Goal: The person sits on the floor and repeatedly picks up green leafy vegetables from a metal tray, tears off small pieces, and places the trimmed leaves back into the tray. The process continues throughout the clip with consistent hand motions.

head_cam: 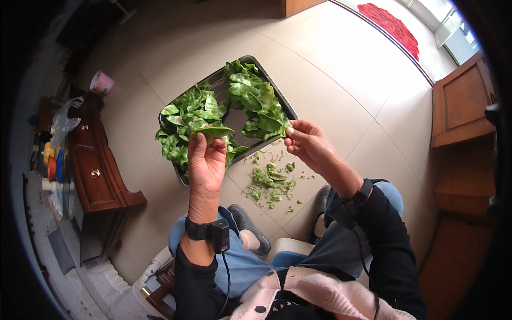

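Between the thumb and fingers of my left hand [207, 164] is a flat green pea pod [214, 132], held over the near left part of a dark metal tray [245, 117]. My right hand [308, 140] is at the tray's right edge, its thumb and fingertips pinched at the end of a green pod; whether it grips that pod cannot be told. Two heaps of flat pods lie in the tray, a left heap [182, 108] and a right heap [256, 96], with bare tray bottom between them. Green trimmings [274, 182] are scattered on the floor below the tray.
A dark wooden cabinet with drawers [94, 173] stands at the left, a pink bin [102, 83] beyond it. My feet in grey clogs [250, 230] flank the trimmings. Wooden cabinetry [462, 104] stands at the right. A red mat [392, 28] lies at the upper right. Cables hang from both wrists.
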`<state>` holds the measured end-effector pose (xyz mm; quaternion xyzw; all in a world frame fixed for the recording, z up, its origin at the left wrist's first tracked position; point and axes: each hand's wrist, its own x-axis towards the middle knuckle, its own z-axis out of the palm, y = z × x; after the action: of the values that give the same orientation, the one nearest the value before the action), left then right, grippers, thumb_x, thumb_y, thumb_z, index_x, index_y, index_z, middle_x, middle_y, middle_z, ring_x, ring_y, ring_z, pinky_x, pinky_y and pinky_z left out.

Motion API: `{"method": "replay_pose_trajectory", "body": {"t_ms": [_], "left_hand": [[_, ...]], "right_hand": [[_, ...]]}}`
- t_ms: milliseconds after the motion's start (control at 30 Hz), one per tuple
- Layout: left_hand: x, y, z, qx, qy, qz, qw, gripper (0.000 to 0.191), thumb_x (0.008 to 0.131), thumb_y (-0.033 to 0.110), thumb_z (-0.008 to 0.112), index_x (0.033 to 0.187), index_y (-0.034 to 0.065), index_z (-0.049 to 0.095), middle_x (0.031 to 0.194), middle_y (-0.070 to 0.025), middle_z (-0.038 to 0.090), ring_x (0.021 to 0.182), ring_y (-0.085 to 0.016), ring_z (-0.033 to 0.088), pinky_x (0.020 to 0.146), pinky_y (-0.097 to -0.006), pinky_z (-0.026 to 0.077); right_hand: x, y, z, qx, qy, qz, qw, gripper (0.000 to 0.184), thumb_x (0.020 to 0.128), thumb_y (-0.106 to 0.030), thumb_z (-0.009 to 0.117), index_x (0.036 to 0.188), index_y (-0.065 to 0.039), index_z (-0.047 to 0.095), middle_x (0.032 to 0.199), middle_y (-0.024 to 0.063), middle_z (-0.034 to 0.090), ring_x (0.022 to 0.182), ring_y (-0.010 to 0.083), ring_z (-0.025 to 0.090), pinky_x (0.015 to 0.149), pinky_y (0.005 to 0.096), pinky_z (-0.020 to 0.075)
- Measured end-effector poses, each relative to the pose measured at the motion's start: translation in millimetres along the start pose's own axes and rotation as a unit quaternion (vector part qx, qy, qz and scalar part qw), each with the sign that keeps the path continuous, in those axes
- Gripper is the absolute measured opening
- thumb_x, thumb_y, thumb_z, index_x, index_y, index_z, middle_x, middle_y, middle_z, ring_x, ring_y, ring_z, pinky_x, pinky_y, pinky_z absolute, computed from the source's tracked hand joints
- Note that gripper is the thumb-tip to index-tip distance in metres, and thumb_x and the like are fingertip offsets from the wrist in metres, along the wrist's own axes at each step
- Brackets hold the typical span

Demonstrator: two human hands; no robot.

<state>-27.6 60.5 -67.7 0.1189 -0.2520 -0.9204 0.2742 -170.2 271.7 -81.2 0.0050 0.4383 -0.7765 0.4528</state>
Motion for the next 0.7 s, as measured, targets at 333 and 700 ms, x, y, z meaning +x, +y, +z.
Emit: {"method": "replay_pose_trajectory", "body": {"t_ms": [333, 700], "left_hand": [[-9.6, -17.8, -0.1, -0.009, 0.001, -0.066, 0.998, 0.009, 0.092, 0.011, 0.064, 0.101, 0.0117, 0.065, 0.107, -0.0043, 0.068, 0.098, -0.018, 0.064, 0.084, -0.0329, 0.055], [-17.2, -39.5, 33.2, 0.412, -0.067, 0.079, 0.905, 0.035, 0.09, 0.011, 0.066, 0.124, 0.0091, 0.055, 0.116, -0.0114, 0.064, 0.112, -0.021, 0.059, 0.094, -0.0354, 0.05]], "right_hand": [[-20.9, -8.6, 14.2, -0.56, -0.092, -0.175, 0.804, 0.024, 0.092, -0.022, 0.066, 0.105, -0.003, 0.069, 0.093, 0.0107, 0.071, 0.088, 0.0206, 0.067, 0.076, 0.0329, 0.0526], [-16.4, -17.4, 31.0, -0.639, -0.007, -0.415, 0.648, 0.005, 0.079, -0.006, 0.066, 0.078, -0.003, 0.062, 0.07, 0.0118, 0.058, 0.066, 0.0316, 0.061, 0.06, 0.0417, 0.0489]]}}
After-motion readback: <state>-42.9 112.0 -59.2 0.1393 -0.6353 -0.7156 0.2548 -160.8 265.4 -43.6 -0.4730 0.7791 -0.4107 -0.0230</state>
